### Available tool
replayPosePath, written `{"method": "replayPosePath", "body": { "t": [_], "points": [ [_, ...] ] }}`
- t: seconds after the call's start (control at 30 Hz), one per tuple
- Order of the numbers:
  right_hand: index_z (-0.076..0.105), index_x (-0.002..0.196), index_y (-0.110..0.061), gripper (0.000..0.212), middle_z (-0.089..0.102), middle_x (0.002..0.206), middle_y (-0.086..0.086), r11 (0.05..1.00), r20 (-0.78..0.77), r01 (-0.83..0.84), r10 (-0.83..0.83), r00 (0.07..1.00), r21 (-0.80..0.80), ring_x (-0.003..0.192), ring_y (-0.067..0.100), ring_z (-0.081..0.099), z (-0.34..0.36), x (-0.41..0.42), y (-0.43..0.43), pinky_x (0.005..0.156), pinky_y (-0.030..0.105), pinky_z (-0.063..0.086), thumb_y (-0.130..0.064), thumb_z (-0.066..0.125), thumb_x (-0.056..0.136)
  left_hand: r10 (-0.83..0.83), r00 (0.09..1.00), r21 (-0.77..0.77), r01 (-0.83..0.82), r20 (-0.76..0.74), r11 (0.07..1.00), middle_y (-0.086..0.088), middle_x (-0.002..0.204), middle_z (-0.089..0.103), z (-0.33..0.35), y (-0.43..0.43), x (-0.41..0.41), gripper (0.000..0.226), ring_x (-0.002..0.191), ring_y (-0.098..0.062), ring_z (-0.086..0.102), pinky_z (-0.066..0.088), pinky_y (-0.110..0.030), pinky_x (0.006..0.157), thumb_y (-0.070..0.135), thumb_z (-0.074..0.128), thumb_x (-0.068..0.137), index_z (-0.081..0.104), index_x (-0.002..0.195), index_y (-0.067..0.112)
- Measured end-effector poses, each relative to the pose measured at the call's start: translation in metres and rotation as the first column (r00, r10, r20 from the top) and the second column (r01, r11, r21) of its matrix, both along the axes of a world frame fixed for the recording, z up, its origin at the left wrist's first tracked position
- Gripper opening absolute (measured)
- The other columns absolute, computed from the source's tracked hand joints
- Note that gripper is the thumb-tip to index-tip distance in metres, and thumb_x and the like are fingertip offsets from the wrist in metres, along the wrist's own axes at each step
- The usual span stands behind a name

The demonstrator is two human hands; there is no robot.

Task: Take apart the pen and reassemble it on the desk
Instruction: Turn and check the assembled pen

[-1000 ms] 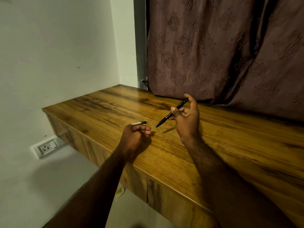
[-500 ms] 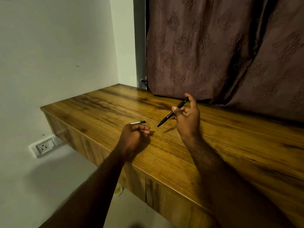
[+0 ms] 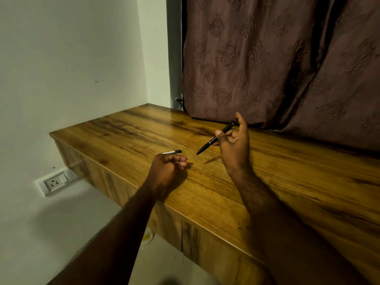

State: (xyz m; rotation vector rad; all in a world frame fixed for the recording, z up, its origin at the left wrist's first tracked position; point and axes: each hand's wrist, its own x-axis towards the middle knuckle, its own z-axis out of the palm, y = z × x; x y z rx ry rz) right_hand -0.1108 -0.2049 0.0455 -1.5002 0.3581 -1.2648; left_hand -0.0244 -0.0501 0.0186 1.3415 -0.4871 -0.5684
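My right hand holds a slim black pen body above the wooden desk, pinched between thumb and fingers, its tip slanting down to the left. My left hand rests near the desk's front edge with its fingers curled round a short pen cap, silver-grey with a dark end, which sticks out to the right. A gap of bare wood separates the cap's end from the pen tip. The pen's shadow falls on the wood below it.
A patterned brown curtain hangs along the back of the desk. A white wall is at the left, with a power socket below desk height. The desk's front edge runs diagonally under my forearms.
Both hands and the two pen parts keep nearly the same pose; only the view has shifted slightly.
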Motion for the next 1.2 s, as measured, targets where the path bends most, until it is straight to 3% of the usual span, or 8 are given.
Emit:
{"method": "replayPosePath", "body": {
  "t": [0.17, 0.3, 0.47, 0.6, 0.77, 0.97, 1.1, 1.2],
  "points": [
    [0.041, 0.136, -0.017, 0.057, 0.063, 0.075, 0.001, 1.0, 0.002, 0.011, -0.011, 1.0, 0.009, 0.063, 0.009, 0.068, 0.001, 0.0, -0.002, 0.054, 0.02, 0.054, 0.001, 0.063, 0.086, 0.017, 0.999, 0.02, -0.018, 0.044, 1.0, -0.002, 0.065, 0.073, -0.001, -0.001, 0.001, 0.025, 0.055, -0.007, 0.067, 0.053, -0.017, 0.051, -0.014, 0.05, 0.085, 0.069, 0.084, 0.002],
    [0.033, 0.142, -0.019, 0.064, 0.063, 0.076, 0.001, 1.0, 0.003, 0.003, -0.003, 1.0, 0.015, 0.063, 0.011, 0.067, 0.001, 0.0, -0.002, 0.058, 0.021, 0.056, -0.001, 0.062, 0.088, 0.011, 1.0, 0.008, -0.011, 0.023, 1.0, -0.004, 0.067, 0.072, -0.004, -0.003, 0.004, 0.024, 0.058, -0.01, 0.066, 0.053, -0.023, 0.055, -0.013, 0.051, 0.085, 0.07, 0.084, 0.001],
    [0.041, 0.135, -0.016, 0.056, 0.062, 0.075, 0.001, 1.0, 0.014, 0.007, -0.007, 1.0, 0.008, 0.062, 0.008, 0.067, 0.001, -0.001, -0.002, 0.053, 0.02, 0.054, 0.002, 0.062, 0.087, 0.016, 0.999, 0.002, -0.017, 0.027, 1.0, -0.009, 0.07, 0.07, -0.007, -0.003, 0.006, 0.026, 0.059, -0.011, 0.066, 0.051, -0.022, 0.055, -0.015, 0.049, 0.085, 0.07, 0.083, 0.0],
    [0.034, 0.141, -0.018, 0.063, 0.061, 0.075, 0.002, 1.0, 0.014, 0.003, -0.003, 1.0, -0.01, 0.064, 0.008, 0.067, 0.001, -0.001, 0.0, 0.057, 0.02, 0.055, -0.001, 0.062, 0.088, -0.001, 1.0, -0.027, 0.001, -0.009, 1.0, -0.008, 0.064, 0.07, -0.007, -0.004, 0.005, 0.025, 0.055, -0.009, 0.065, 0.05, -0.018, 0.049, -0.019, 0.046, 0.084, 0.067, 0.085, -0.005],
    [0.041, 0.136, -0.016, 0.057, 0.063, 0.074, 0.001, 1.0, 0.004, 0.017, -0.017, 1.0, -0.008, 0.061, 0.006, 0.067, 0.001, -0.001, -0.001, 0.052, 0.02, 0.053, 0.001, 0.063, 0.086, -0.002, 1.0, -0.031, 0.003, 0.005, 1.0, -0.009, 0.068, 0.067, -0.004, -0.003, 0.004, 0.023, 0.054, -0.005, 0.064, 0.052, -0.014, 0.051, -0.019, 0.045, 0.085, 0.065, 0.088, -0.008],
    [0.034, 0.143, -0.019, 0.065, 0.062, 0.071, 0.0, 0.999, 0.021, 0.029, -0.03, 0.999, 0.017, 0.058, 0.007, 0.066, 0.001, 0.0, 0.002, 0.058, 0.025, 0.057, -0.002, 0.063, 0.088, 0.006, 1.0, -0.024, -0.006, 0.031, 1.0, -0.009, 0.068, 0.066, -0.001, -0.002, 0.0, 0.026, 0.053, -0.005, 0.064, 0.051, -0.014, 0.052, -0.02, 0.044, 0.085, 0.065, 0.085, -0.006],
    [0.041, 0.135, -0.017, 0.056, 0.063, 0.071, 0.003, 0.992, 0.09, 0.026, -0.037, 0.995, 0.121, 0.055, 0.008, 0.065, 0.0, 0.0, -0.001, 0.055, 0.026, 0.056, 0.0, 0.063, 0.087, 0.052, 0.993, -0.003, -0.052, 0.11, 0.999, -0.006, 0.079, 0.063, -0.003, -0.002, -0.003, 0.031, 0.062, -0.006, 0.062, 0.05, -0.014, 0.056, -0.018, 0.044, 0.086, 0.064, 0.101, 0.0],
    [0.035, 0.138, -0.017, 0.059, 0.066, 0.081, 0.006, 0.973, 0.134, -0.026, -0.005, 0.991, 0.227, 0.058, 0.01, 0.069, -0.001, 0.001, -0.002, 0.061, 0.028, 0.059, -0.001, 0.063, 0.088, 0.129, 0.991, -0.085, -0.127, 0.024, 0.988, -0.008, 0.092, 0.064, -0.002, -0.004, -0.008, 0.04, 0.059, -0.003, 0.067, 0.05, -0.015, 0.05, -0.021, 0.045, 0.085, 0.059, 0.116, 0.001]
  ]
}}
